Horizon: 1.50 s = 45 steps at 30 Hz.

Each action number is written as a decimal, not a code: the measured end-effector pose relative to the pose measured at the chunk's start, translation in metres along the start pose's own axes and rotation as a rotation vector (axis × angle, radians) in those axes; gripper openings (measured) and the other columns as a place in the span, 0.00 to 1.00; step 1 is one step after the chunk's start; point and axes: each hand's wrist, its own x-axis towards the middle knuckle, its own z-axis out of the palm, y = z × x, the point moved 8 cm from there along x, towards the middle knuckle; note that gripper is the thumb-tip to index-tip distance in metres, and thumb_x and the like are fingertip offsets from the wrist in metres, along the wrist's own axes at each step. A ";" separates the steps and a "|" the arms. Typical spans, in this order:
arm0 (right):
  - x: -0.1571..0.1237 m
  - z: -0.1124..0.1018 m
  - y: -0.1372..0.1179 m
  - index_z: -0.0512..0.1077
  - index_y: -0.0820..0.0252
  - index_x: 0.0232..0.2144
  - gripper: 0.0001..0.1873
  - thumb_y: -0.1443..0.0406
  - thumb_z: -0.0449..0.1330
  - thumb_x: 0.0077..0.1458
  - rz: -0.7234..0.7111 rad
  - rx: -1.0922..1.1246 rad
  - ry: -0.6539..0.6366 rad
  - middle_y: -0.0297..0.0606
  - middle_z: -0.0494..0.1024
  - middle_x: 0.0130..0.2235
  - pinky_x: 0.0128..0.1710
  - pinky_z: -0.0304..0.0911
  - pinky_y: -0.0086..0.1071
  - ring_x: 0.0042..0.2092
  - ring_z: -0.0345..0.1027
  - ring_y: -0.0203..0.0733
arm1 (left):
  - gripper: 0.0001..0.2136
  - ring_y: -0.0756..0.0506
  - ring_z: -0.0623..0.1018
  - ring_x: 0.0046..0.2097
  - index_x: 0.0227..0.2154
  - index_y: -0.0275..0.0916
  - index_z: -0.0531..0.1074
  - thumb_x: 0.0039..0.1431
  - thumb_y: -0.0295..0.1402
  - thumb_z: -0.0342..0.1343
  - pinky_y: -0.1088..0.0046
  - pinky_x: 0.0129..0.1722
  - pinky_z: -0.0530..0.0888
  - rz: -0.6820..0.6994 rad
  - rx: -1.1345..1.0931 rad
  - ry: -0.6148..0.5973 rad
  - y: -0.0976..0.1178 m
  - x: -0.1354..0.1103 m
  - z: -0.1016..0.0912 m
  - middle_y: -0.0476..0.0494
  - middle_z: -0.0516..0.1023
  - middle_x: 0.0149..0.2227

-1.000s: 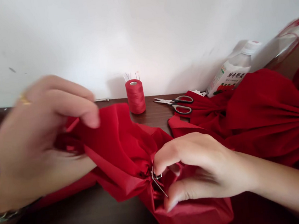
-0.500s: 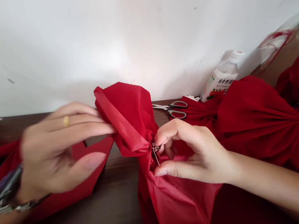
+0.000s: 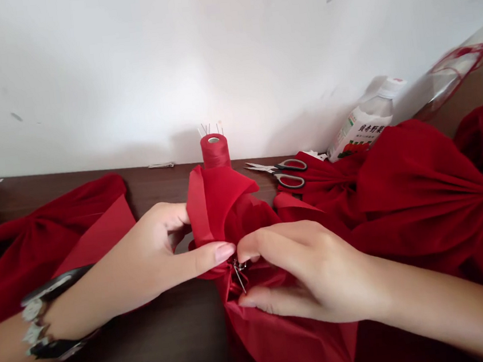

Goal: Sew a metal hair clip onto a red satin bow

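A red fabric bow (image 3: 221,197), gathered at its middle, stands in front of me over the dark table. My left hand (image 3: 170,263) is closed on the gathered cloth, thumb in front and fingers hidden behind it. My right hand (image 3: 315,271) pinches a small silver metal pin (image 3: 240,278) at the gather. Its thin shaft slants down toward my right thumb. Part of the pin's metal body is covered by my right fingers, so its exact kind is hard to make out.
Behind the bow, a red thread spool (image 3: 215,151) has several needles sticking up by it. Black-handled scissors (image 3: 290,174) lie to its right, near a labelled bottle (image 3: 360,125). More red bows (image 3: 414,180) are heaped at right, with red cloth (image 3: 77,221) at left.
My left hand has moved from the bow's left side, fingers outstretched, to grip its gathered middle. The bow's top has tipped lower, and the spool now shows. My right hand still holds the pin.
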 end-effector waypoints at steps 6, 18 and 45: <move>-0.006 -0.010 -0.021 0.71 0.65 0.37 0.03 0.69 0.59 0.61 -0.168 -0.364 0.207 0.38 0.79 0.31 0.27 0.68 0.29 0.29 0.72 0.36 | 0.03 0.55 0.71 0.29 0.26 0.37 0.76 0.52 0.29 0.63 0.88 0.28 0.68 0.038 -0.103 0.091 0.007 -0.004 -0.002 0.57 0.76 0.26; -0.020 -0.012 -0.047 0.76 0.70 0.27 0.09 0.81 0.59 0.55 -0.286 -0.575 0.459 0.38 0.81 0.27 0.28 0.72 0.31 0.30 0.76 0.38 | 0.15 0.58 0.57 0.18 0.14 0.38 0.67 0.50 0.36 0.62 0.89 0.13 0.55 0.162 -0.090 0.268 0.014 -0.009 -0.007 0.59 0.61 0.15; -0.027 -0.008 -0.049 0.77 0.64 0.24 0.11 0.72 0.61 0.57 -0.367 -0.691 0.495 0.34 0.73 0.25 0.31 0.72 0.27 0.29 0.67 0.33 | 0.17 0.55 0.54 0.18 0.17 0.41 0.65 0.51 0.45 0.62 0.81 0.13 0.52 0.022 -0.012 0.186 -0.006 -0.013 -0.002 0.57 0.57 0.15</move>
